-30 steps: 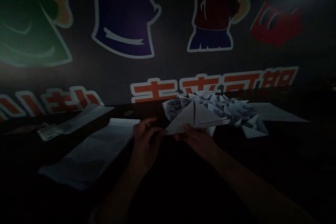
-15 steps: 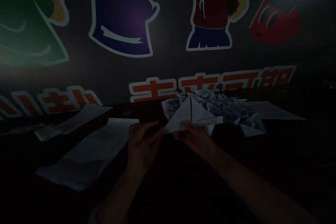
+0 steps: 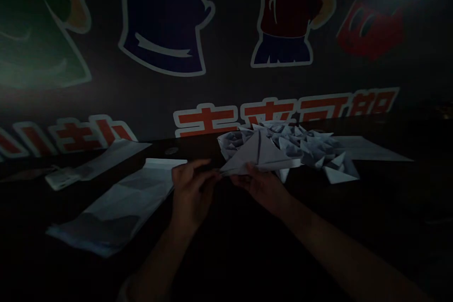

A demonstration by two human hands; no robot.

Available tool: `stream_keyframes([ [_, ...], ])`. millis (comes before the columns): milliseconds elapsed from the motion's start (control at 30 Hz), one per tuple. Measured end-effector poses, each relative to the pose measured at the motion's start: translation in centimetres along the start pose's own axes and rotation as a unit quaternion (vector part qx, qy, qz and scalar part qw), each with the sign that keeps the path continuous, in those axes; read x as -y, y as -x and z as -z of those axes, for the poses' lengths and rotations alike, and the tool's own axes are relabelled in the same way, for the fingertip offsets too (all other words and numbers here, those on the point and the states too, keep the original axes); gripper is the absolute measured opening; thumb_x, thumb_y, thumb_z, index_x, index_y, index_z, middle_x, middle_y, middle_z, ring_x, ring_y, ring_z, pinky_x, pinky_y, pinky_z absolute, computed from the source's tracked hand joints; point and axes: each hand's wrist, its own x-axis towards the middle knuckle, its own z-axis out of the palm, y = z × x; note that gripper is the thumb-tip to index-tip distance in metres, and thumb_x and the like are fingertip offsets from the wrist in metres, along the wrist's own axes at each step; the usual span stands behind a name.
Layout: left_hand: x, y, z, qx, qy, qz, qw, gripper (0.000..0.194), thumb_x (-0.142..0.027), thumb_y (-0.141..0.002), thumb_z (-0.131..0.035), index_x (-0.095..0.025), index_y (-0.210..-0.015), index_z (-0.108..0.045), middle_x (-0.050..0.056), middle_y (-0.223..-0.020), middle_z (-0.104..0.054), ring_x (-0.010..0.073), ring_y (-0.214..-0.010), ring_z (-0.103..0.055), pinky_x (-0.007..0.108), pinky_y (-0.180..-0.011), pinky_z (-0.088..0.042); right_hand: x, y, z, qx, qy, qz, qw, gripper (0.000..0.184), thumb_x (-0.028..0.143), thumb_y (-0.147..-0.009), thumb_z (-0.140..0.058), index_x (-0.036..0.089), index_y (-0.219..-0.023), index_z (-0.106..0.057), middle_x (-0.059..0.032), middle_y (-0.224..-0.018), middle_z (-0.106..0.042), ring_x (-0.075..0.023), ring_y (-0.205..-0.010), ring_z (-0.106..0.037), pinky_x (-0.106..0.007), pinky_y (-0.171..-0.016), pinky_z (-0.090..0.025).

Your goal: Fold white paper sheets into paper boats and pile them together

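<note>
1. One paper triangle (image 3: 258, 155) sits between the left hand (image 3: 191, 193) and the right hand (image 3: 264, 188), with a dark crease running up its middle.
2. The left hand is curled, its fingers closed toward the triangle's left corner and pinching it, though the dim light hides the exact grip.
3. The right hand is half closed under the triangle's lower edge, its thumb (image 3: 248, 166) pressed against the paper.
4. Just beyond the right hand lies a heap of paper folds (image 3: 304, 146), many small pointed pieces piled together on the dark table (image 3: 389, 207).
5. Farther right of the right hand, one flat paper sheet (image 3: 368, 148) lies partly under the heap.
6. Just left of the left hand, a long paper strip (image 3: 116, 203) lies flat, angled away across the table.
7. Farther left and beyond it are a second paper strip (image 3: 109, 160) and a small white packet (image 3: 58, 179).
8. Past the hands, a wall mural (image 3: 283, 9) shows cartoon figures above red lettering (image 3: 233, 120).
</note>
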Motion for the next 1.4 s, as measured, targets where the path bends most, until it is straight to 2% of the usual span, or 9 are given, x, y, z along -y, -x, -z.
stream_keyframes([
  [167,0.0,-0.3,-0.1,0.061,0.151,0.136,0.977,0.01,-0.024,-0.081,-0.065,-0.025,-0.073,-0.071,0.004,-0.093,-0.069,0.0235,-0.092,-0.059,0.042,-0.082,-0.047,0.0,0.0,0.0,0.015,0.042,0.023,0.999,0.02,0.032,-0.071,-0.079,0.021,-0.085,-0.068,0.0003,-0.082,-0.072,-0.018,-0.075,-0.069,-0.037,-0.076,-0.057],
  [300,-0.7,-0.4,-0.2,0.096,0.326,0.345,0.875,0.017,-0.031,-0.075,-0.071,-0.021,-0.088,-0.066,-0.001,-0.071,-0.069,0.0159,-0.066,-0.064,0.029,-0.063,-0.051,0.6,0.2,-0.2,0.021,0.05,0.027,0.998,0.023,0.035,-0.071,-0.078,0.021,-0.085,-0.067,-0.0003,-0.08,-0.071,-0.0174,-0.069,-0.068,-0.034,-0.068,-0.057],
  [400,-1.0,-0.4,-0.3,0.08,0.383,0.401,0.828,0.036,-0.029,-0.07,-0.074,-0.02,-0.102,-0.062,-0.006,-0.063,-0.065,0.0133,-0.059,-0.063,0.025,-0.059,-0.05,0.8,0.4,-0.3,0.024,0.053,0.024,0.998,0.023,0.035,-0.072,-0.078,0.021,-0.086,-0.067,-0.0011,-0.081,-0.071,-0.0172,-0.069,-0.067,-0.033,-0.065,-0.057],
  [633,-1.0,-0.3,-0.1,0.046,0.328,0.309,0.891,0.027,-0.025,-0.066,-0.077,-0.023,-0.091,-0.067,-0.005,-0.062,-0.063,0.0129,-0.061,-0.061,0.025,-0.059,-0.05,0.1,0.3,-0.4,-0.011,0.098,0.018,0.995,0.019,0.03,-0.069,-0.08,0.018,-0.08,-0.069,-0.0009,-0.077,-0.071,-0.0146,-0.066,-0.067,-0.03,-0.064,-0.057],
  [700,-1.1,-0.4,-0.1,0.072,0.382,0.35,0.852,0.024,-0.032,-0.069,-0.076,-0.022,-0.09,-0.069,-0.002,-0.066,-0.066,0.0141,-0.062,-0.062,0.027,-0.06,-0.051,0.2,0.2,-0.5,-0.034,0.091,0.037,0.995,0.018,0.029,-0.069,-0.08,0.019,-0.078,-0.069,0.0004,-0.076,-0.07,-0.0138,-0.065,-0.066,-0.03,-0.063,-0.058],
  [833,-0.9,-0.4,-0.3,0.117,0.509,0.486,0.701,0.031,-0.046,-0.069,-0.075,-0.016,-0.078,-0.073,0.005,-0.074,-0.071,0.0156,-0.063,-0.064,0.027,-0.056,-0.052,0.4,0.3,-0.7,-0.049,0.094,0.034,0.994,0.018,0.027,-0.066,-0.081,0.02,-0.077,-0.068,0.0003,-0.076,-0.07,-0.0144,-0.066,-0.065,-0.03,-0.063,-0.058],
  [933,-0.8,-0.2,-0.3,0.15,0.535,0.521,0.648,0.028,-0.039,-0.06,-0.083,-0.016,-0.076,-0.076,0.006,-0.076,-0.072,0.0155,-0.067,-0.065,0.024,-0.056,-0.053,0.4,0.3,-0.7,-0.054,0.099,0.019,0.993,0.02,0.027,-0.065,-0.082,0.019,-0.077,-0.069,-0.0004,-0.076,-0.07,-0.0148,-0.065,-0.065,-0.031,-0.062,-0.058],
  [1100,-0.7,0.2,-0.2,0.188,0.514,0.501,0.67,0.021,-0.035,-0.065,-0.081,-0.019,-0.077,-0.077,0.007,-0.079,-0.074,0.0169,-0.071,-0.067,0.025,-0.059,-0.054,0.3,0.3,-0.4,-0.053,0.097,0.025,0.993,0.02,0.026,-0.065,-0.082,0.018,-0.078,-0.068,-0.0002,-0.078,-0.07,-0.0154,-0.069,-0.066,-0.032,-0.065,-0.058],
  [1400,-0.5,-0.4,0.2,0.25,0.34,0.396,0.815,0.017,-0.036,-0.074,-0.07,-0.022,-0.076,-0.077,0.002,-0.067,-0.072,0.0157,-0.061,-0.062,0.026,-0.058,-0.049,0.4,0.3,-0.4,-0.063,0.169,0.042,0.983,0.028,0.031,-0.065,-0.082,0.018,-0.084,-0.068,-0.0028,-0.078,-0.072,-0.0172,-0.064,-0.068,-0.033,-0.06,-0.058],
])
